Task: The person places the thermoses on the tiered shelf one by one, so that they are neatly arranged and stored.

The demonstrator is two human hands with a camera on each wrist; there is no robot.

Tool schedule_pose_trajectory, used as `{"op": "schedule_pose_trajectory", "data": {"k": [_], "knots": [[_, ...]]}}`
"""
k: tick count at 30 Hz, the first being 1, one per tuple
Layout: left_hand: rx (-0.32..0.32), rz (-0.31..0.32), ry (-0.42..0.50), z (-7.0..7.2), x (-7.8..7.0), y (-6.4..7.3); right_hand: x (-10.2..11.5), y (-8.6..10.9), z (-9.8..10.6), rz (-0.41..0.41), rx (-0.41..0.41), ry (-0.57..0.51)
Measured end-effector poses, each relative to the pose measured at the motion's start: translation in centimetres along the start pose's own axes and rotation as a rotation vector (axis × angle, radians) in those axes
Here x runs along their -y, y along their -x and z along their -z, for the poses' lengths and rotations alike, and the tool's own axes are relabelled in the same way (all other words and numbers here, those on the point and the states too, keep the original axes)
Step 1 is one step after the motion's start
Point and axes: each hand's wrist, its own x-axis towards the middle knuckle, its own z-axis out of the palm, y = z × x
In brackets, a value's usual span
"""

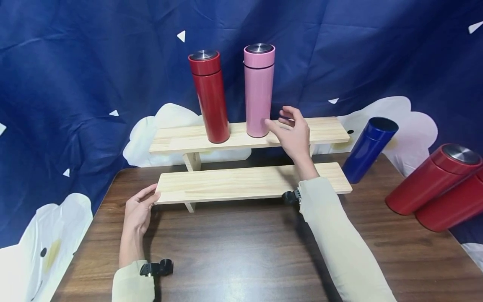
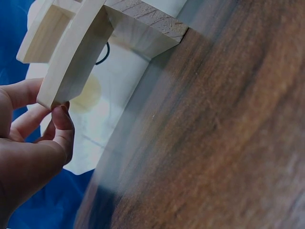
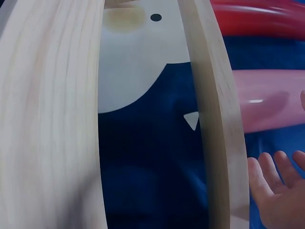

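A two-tier wooden shelf stands on the table, its upper board behind and above the lower one. On the upper board are a red thermos and, to its right, a pink thermos, both upright with steel-topped lids. My left hand pinches the left end of the lower board between thumb and fingers; the left wrist view shows the fingertips at the board's corner. Beside the pink thermos is my right hand, its fingers loosely bent and spread, thumb tip right at the thermos's lower side.
To the right of the shelf a blue thermos stands on the brown wooden table. Further right are two more red thermoses, one partly in front of the other. A blue patterned cloth hangs behind the table.
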Motion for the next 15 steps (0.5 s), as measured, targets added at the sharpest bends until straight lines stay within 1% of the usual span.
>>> {"op": "schedule_pose_trajectory", "data": {"k": [5,11,15], "knots": [[-0.010,-0.006,-0.003,0.0,0.0,0.0,-0.1,0.2,1.0,0.012,-0.021,-0.024],[-0.015,0.017,0.000,-0.2,0.1,-0.1,-0.2,0.6,2.4,0.026,-0.046,-0.023],[-0.017,0.014,-0.008,-0.2,0.1,-0.2,0.0,1.1,3.4,0.032,-0.081,-0.027]]}}
